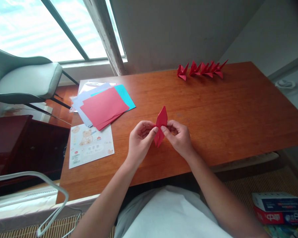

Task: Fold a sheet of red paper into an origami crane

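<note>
Between my two hands is a piece of folded red origami paper (161, 120), a narrow diamond shape with pointed ends, raised over the near part of the table. My left hand (142, 137) pinches its left edge, thumb on the near face and fingers curled behind. On the opposite edge, my right hand (178, 136) grips it the same way, its thumb pressed at the middle. Both thumbs lie close together on the paper. The fingertips behind it are partly hidden.
Several red paper cranes (203, 70) stand in a row along the back edge of the wooden table (225, 115). Left lie red paper sheets (105, 105), a blue sheet (125, 94) and a bear-printed sheet (91, 145). A chair (27, 79) is beyond the table's left side.
</note>
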`<state>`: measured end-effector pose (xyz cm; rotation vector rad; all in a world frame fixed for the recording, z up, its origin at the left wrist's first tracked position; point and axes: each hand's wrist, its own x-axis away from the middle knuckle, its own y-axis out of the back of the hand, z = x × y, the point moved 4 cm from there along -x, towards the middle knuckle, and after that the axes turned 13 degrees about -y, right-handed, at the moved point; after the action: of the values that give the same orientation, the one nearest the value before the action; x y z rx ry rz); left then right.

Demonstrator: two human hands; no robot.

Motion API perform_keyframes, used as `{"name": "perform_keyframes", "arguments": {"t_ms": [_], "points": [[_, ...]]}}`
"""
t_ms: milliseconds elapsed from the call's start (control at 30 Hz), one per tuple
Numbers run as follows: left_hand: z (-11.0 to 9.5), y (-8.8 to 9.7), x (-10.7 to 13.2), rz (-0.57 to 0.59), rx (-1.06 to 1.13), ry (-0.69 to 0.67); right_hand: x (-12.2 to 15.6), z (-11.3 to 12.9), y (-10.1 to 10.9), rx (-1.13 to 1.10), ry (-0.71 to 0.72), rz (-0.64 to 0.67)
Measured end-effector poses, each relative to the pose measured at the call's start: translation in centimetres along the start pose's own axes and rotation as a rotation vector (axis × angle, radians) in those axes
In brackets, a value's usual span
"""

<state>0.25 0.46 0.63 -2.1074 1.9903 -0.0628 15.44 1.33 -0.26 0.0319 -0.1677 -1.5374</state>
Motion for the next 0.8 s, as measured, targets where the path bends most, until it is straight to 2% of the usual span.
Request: {"name": "perform_keyframes", "arguments": {"t_ms": [267,433,500,633,800], "points": [[0.1,0.0,0.0,0.072,-0.087,-0.020,0.3,0.6,-0.1,0.110,0.089,-0.027],[0.1,0.3,-0.1,-0.018,-0.005,0.006,0.3,0.8,-0.1,0.112,0.080,-0.003],[0.3,0.3,-0.1,-0.014,0.021,0.051,0.3,0.7,-0.2,0.093,0.063,0.016],[0.7,0.1,0.0,0.089,0.034,0.150,0.1,0.2,-0.2,0.007,-0.007,0.054],[1.0,-0.3,0.4,0.229,0.042,0.204,-0.1,0.2,0.0,-0.101,-0.048,0.080]]}}
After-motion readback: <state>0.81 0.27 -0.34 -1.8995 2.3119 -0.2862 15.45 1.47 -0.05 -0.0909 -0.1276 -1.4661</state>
